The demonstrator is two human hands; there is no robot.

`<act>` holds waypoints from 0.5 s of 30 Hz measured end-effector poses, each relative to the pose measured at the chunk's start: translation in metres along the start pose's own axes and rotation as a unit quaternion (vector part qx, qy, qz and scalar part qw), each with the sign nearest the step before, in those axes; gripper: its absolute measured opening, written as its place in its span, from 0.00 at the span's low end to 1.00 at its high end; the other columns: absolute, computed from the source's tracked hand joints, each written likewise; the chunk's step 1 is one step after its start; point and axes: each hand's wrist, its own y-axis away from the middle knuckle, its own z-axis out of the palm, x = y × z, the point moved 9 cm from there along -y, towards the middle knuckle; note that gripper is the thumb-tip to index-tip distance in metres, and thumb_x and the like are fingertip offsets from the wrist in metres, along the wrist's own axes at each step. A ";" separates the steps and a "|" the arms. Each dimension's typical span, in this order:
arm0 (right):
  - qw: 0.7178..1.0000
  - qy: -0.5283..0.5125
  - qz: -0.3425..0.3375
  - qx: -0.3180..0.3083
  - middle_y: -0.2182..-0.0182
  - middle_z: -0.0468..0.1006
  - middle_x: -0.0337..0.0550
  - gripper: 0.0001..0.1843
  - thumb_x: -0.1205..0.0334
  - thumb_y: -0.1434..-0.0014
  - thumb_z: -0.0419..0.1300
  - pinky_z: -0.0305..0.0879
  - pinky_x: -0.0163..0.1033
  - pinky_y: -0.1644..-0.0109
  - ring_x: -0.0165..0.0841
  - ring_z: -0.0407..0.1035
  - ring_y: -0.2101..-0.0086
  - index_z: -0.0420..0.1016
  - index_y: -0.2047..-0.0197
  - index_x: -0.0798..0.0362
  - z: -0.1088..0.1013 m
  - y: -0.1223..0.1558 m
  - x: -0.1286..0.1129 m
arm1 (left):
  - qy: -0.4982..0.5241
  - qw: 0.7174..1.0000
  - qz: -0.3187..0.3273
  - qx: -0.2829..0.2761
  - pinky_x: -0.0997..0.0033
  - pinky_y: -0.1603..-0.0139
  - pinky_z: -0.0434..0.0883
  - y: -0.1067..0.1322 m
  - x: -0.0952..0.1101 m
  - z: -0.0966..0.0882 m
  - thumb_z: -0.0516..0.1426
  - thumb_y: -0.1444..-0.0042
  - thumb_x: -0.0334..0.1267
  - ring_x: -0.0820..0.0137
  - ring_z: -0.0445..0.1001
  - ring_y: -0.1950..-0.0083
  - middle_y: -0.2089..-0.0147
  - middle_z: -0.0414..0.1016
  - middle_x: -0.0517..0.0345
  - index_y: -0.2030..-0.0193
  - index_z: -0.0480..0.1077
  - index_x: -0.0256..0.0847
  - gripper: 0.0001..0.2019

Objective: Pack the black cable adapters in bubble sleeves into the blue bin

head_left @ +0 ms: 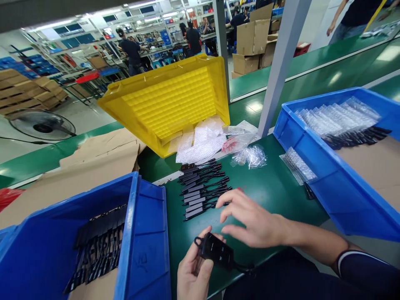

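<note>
My left hand [196, 266] grips a small black box-shaped device [216, 251] with a hanging loop at one end and a cable at the other. Small light markings show on its face, too small to read. Just above it, my right hand [250, 218] hovers with fingers apart and slightly curled, holding nothing. Beyond my hands, a row of similar black devices with short cables [195, 193] lies side by side on the green work surface [265, 183].
At left, a blue bin [146, 250] holds more black devices on cardboard. The right blue bin [315, 166] contains bubble-wrapped ones; one bubble-wrapped packet [298, 166] leans outside it. A tipped yellow crate [168, 100], bubble bags [203, 143] and a grey post [281, 62] stand behind. People work farther back.
</note>
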 end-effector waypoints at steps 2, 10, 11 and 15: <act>0.999 -0.023 -0.018 -0.038 0.55 0.68 0.52 0.04 0.64 0.36 0.56 0.63 0.44 0.46 0.36 0.61 0.50 0.67 0.59 0.56 0.016 -0.002 -0.008 | -0.018 1.000 0.009 0.002 0.63 0.50 0.74 -0.002 -0.002 0.003 0.67 0.54 0.44 0.52 0.75 0.49 0.50 0.77 0.41 0.48 0.74 0.36 0.26; 0.996 -0.037 -0.057 -0.059 0.57 0.67 0.54 0.05 0.70 0.35 0.48 0.63 0.47 0.45 0.38 0.59 0.50 0.65 0.61 0.57 0.032 -0.004 -0.010 | -0.035 0.999 0.027 -0.010 0.64 0.50 0.74 -0.003 0.004 0.009 0.66 0.53 0.44 0.52 0.75 0.48 0.50 0.77 0.42 0.49 0.75 0.38 0.24; 0.996 -0.040 -0.067 -0.053 0.57 0.67 0.53 0.05 0.70 0.36 0.48 0.63 0.48 0.45 0.39 0.59 0.51 0.64 0.61 0.57 0.030 -0.003 -0.011 | -0.033 0.999 0.028 -0.003 0.64 0.50 0.74 -0.004 0.006 0.009 0.67 0.53 0.44 0.52 0.75 0.48 0.50 0.77 0.42 0.49 0.75 0.38 0.24; 0.999 -0.018 -0.042 0.017 0.60 0.66 0.49 0.04 0.71 0.37 0.49 0.62 0.48 0.46 0.38 0.60 0.51 0.60 0.63 0.53 0.002 -0.004 0.001 | -0.004 0.999 -0.002 0.034 0.64 0.53 0.76 -0.008 0.009 0.009 0.67 0.55 0.47 0.54 0.78 0.55 0.56 0.79 0.43 0.49 0.74 0.36 0.27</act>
